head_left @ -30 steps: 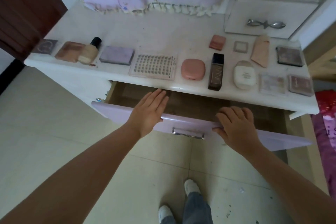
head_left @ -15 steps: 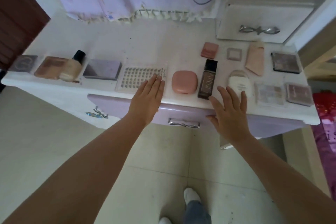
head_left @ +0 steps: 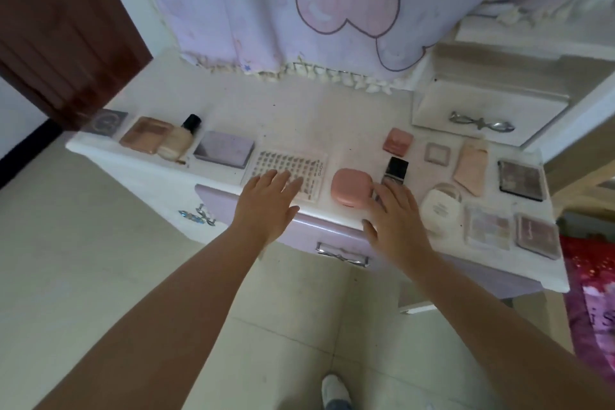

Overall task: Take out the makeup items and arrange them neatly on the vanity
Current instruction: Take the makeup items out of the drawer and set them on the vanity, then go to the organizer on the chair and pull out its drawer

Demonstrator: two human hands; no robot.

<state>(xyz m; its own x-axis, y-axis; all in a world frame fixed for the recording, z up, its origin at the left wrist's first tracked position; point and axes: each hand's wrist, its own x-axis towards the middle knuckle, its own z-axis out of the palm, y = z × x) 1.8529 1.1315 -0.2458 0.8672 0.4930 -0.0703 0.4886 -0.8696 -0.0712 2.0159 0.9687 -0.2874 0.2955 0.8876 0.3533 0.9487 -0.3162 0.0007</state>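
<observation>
Neither hand holds anything: left hand lies flat, fingers straight, over the front edge of the vanity and the near end of the clear lash tray; right hand is spread flat beside the pink compact, covering the lower part of the dark foundation bottle. Purple drawer appears closed. Makeup items lie in rows across the top. Assessment: compacts are light, rigid and smooth, best pinched at opposite edges; the bottle may be glass, so grasp its body.
</observation>
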